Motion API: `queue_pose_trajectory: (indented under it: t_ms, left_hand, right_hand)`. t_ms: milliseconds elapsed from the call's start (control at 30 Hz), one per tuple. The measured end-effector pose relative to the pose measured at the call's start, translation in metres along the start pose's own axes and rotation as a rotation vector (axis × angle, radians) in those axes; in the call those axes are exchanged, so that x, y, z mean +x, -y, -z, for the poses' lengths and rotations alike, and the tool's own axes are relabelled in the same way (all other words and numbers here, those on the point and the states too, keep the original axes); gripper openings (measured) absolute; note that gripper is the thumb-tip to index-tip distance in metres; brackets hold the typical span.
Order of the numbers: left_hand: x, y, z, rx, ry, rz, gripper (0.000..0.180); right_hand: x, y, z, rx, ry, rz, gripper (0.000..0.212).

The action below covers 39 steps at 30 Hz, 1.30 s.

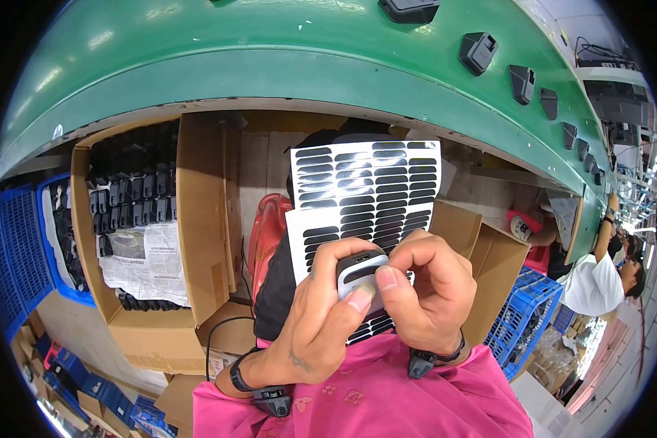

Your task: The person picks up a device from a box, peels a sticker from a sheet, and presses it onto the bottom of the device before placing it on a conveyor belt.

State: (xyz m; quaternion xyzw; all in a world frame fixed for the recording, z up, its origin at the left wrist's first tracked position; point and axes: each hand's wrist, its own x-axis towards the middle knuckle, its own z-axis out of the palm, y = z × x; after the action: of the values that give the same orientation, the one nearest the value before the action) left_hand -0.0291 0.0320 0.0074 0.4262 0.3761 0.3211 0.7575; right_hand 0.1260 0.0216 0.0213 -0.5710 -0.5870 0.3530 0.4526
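My left hand (pixel 315 321) is wrapped round a small rounded device (pixel 352 290) with a pale grey face and a dark end that has a port in it. Along that face lies a black oval sticker (pixel 361 273). My right hand (pixel 436 288) is closed, its thumb and forefinger pinched at the sticker's right end, touching the device. Under both hands, over my lap, white sheets (pixel 337 219) carry columns of the same black oval stickers; my hands cover their lower part.
A green workbench (pixel 219 69) runs across the front, with several black angular devices (pixel 478 53) along it. To the left stands an open carton (pixel 206 248) of dark devices, beside a blue crate (pixel 22 255). Another blue crate (pixel 522 314) is at right, near a person in white (pixel 595 285).
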Motion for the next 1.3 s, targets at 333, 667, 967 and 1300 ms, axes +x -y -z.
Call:
queue_pose_trajectory:
  t_ms: [333,667,967,1300]
  left_hand:
    - [0.001,-0.003,0.001,0.016,-0.005,-0.016,0.040]
    - [-0.002,0.003,0.000,0.150,-0.101,-0.123,0.039]
    - [0.003,0.014,0.005,-0.327,-0.098,0.050,0.046]
    - [0.009,0.014,0.036,-0.210,-0.253,-0.086,0.023]
  right_hand:
    - [0.002,-0.001,-0.002,-0.010,0.003,-0.005,0.014]
    - [-0.001,0.004,-0.003,0.036,0.072,-0.144,0.011]
    - [-0.005,-0.012,0.003,0.407,-0.028,-0.397,0.017]
    - [-0.005,-0.039,0.031,0.095,-0.368,-0.343,0.003]
